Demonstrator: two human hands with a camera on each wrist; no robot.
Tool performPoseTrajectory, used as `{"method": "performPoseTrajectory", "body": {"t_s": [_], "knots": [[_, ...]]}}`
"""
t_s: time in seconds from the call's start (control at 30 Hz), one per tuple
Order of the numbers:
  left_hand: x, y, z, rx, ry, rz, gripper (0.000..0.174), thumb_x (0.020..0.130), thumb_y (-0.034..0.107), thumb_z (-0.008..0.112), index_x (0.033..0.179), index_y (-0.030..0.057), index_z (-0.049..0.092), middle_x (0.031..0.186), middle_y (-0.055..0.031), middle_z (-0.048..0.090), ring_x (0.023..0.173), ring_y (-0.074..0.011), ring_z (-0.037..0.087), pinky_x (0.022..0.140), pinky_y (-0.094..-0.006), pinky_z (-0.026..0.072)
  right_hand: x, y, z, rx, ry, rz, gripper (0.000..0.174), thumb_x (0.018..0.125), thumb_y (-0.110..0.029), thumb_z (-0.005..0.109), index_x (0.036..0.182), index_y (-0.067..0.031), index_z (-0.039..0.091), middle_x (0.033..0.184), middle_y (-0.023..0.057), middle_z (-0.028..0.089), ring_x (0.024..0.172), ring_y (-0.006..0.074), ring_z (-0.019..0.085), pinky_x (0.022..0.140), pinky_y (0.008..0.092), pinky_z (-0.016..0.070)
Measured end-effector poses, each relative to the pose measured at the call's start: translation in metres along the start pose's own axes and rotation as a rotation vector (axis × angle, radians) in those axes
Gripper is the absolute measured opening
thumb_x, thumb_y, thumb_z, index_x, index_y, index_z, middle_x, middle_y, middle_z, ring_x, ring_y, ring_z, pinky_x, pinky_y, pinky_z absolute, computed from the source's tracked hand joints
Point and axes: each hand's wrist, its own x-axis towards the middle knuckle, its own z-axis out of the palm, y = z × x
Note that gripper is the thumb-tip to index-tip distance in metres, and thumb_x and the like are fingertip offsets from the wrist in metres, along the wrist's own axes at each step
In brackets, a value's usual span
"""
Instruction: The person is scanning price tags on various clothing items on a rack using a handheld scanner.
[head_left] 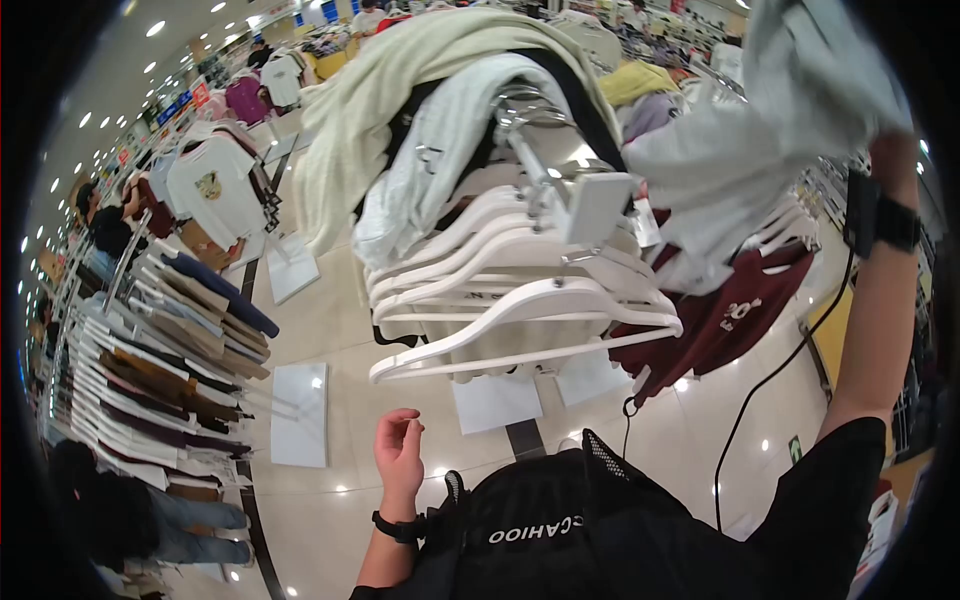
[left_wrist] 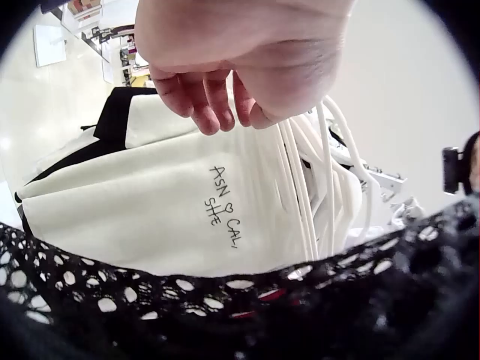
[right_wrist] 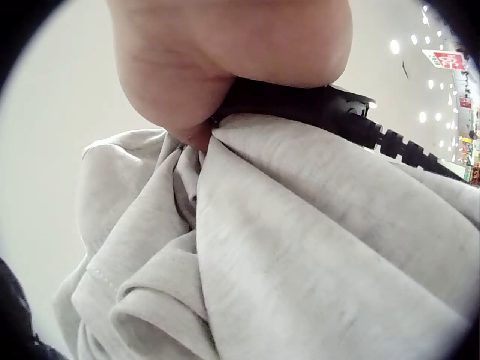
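High at the right, my right hand grips a light grey garment, which hangs in folds. In the right wrist view the bunched grey cloth comes out below the hand; its fingertips are mostly hidden. My left hand holds nothing, its fingers loosely bent, below and in front of a rack of white hangers. In the left wrist view the hand appears in front of a cream garment with black lettering and a black edge. White and cream clothes lie over the rack's top.
A maroon garment hangs right of the hangers. A black cable runs down from my right wrist. At the left stand a clothes rail and a person in jeans. White base plates lie on the tiled floor.
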Motion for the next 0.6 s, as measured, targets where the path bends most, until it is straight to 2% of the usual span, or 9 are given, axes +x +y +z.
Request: {"method": "performPoseTrajectory", "body": {"t_s": [0.03, 0.07, 0.1, 0.27, 0.3, 0.37, 0.43, 0.5, 0.6], "knots": [[0.002, 0.001, 0.003, 0.022, -0.048, 0.003, 0.014, 0.095, 0.002, 0.061, 0.109, 0.0036, 0.061, 0.098, -0.0031, 0.064, 0.089, -0.011, 0.058, 0.082, -0.0263, 0.0482, -0.029, -0.016, 0.006, 0.024, 0.024, 0.06, 0.034, 0.088, -0.011, 0.05, 0.118, 0.0014, 0.057, 0.112, 0.0176, 0.063, 0.1, 0.0288, 0.065, 0.089, 0.0438, 0.0581], [0.004, 0.003, 0.008, 0.028, -0.072, -0.006, 0.014, 0.095, 0.002, 0.061, 0.109, 0.0036, 0.061, 0.098, -0.0031, 0.064, 0.089, -0.011, 0.058, 0.082, -0.0263, 0.0482, -0.089, -0.076, 0.107, 0.048, 0.049, 0.121, 0.034, 0.088, -0.012, 0.05, 0.119, 0.0011, 0.057, 0.112, 0.0173, 0.063, 0.1, 0.0283, 0.065, 0.089, 0.0435, 0.058], [0.005, 0.005, 0.013, 0.056, -0.148, -0.007, 0.012, 0.094, 0.001, 0.061, 0.106, 0.0032, 0.062, 0.1, -0.004, 0.065, 0.09, -0.0117, 0.059, 0.083, -0.0267, 0.0486, -0.113, -0.09, 0.123, 0.072, 0.074, 0.183, 0.034, 0.088, -0.012, 0.051, 0.119, 0.0007, 0.056, 0.112, 0.017, 0.063, 0.1, 0.0279, 0.065, 0.088, 0.0432, 0.058], [0.012, 0.038, 0.052, 0.195, -0.635, 0.042, 0.015, 0.088, 0.002, 0.068, 0.103, 0.0024, 0.065, 0.103, -0.0071, 0.067, 0.092, -0.0171, 0.062, 0.087, -0.0312, 0.0495, -0.16, -0.073, 0.095, 0.205, 0.226, 0.483, 0.034, 0.089, -0.014, 0.056, 0.121, -0.0008, 0.056, 0.113, 0.0155, 0.064, 0.101, 0.0257, 0.066, 0.088, 0.0417, 0.0576], [0.014, 0.054, 0.064, 0.201, -0.652, 0.03, 0.015, 0.088, 0.002, 0.068, 0.103, 0.0024, 0.065, 0.103, -0.0071, 0.067, 0.092, -0.0171, 0.062, 0.087, -0.0312, 0.0495, -0.171, -0.07, 0.093, 0.24, 0.257, 0.541, 0.035, 0.089, -0.015, 0.057, 0.121, -0.0011, 0.056, 0.113, 0.0152, 0.064, 0.101, 0.0253, 0.066, 0.088, 0.0414, 0.0575], [0.019, 0.089, 0.091, 0.276, -1.096, 0.175, 0.027, 0.086, 0.01, 0.073, 0.109, 0.0018, 0.063, 0.108, -0.0095, 0.066, 0.101, -0.0224, 0.062, 0.092, -0.0339, 0.0479, -0.2, -0.073, 0.094, 0.315, 0.311, 0.662, 0.035, 0.089, -0.015, 0.058, 0.122, -0.0018, 0.055, 0.113, 0.0146, 0.064, 0.101, 0.0244, 0.066, 0.088, 0.0407, 0.0573], [0.021, 0.115, 0.121, 0.25, -1.292, 0.194, 0.05, 0.081, 0.02, 0.08, 0.123, 0.0019, 0.06, 0.121, -0.0128, 0.063, 0.11, -0.0265, 0.06, 0.097, -0.0371, 0.0453, -0.233, -0.081, 0.101, 0.403, 0.359, 0.787, 0.036, 0.09, -0.016, 0.06, 0.122, -0.0024, 0.055, 0.113, 0.0139, 0.065, 0.101, 0.0235, 0.066, 0.088, 0.0401, 0.0572], [0.016, 0.127, 0.151, 0.158, -1.331, 0.132, 0.075, 0.078, 0.029, 0.085, 0.138, 0.0012, 0.049, 0.133, -0.014, 0.056, 0.117, -0.0267, 0.056, 0.102, -0.0392, 0.0425, -0.263, -0.087, 0.113, 0.506, 0.398, 0.912, 0.036, 0.09, -0.017, 0.062, 0.123, -0.003, 0.055, 0.113, 0.0133, 0.065, 0.101, 0.0227, 0.066, 0.088, 0.0395, 0.057], [0.005, 0.124, 0.189, 0.088, -1.242, 0.23, 0.099, 0.071, 0.035, 0.089, 0.148, 0.0016, 0.035, 0.143, -0.0178, 0.047, 0.126, -0.0294, 0.052, 0.104, -0.0389, 0.0429, -0.306, -0.097, 0.14, 0.675, 0.455, 1.104, 0.038, 0.091, -0.018, 0.064, 0.124, -0.004, 0.055, 0.113, 0.0124, 0.065, 0.101, 0.0214, 0.066, 0.088, 0.0386, 0.0568]]}}
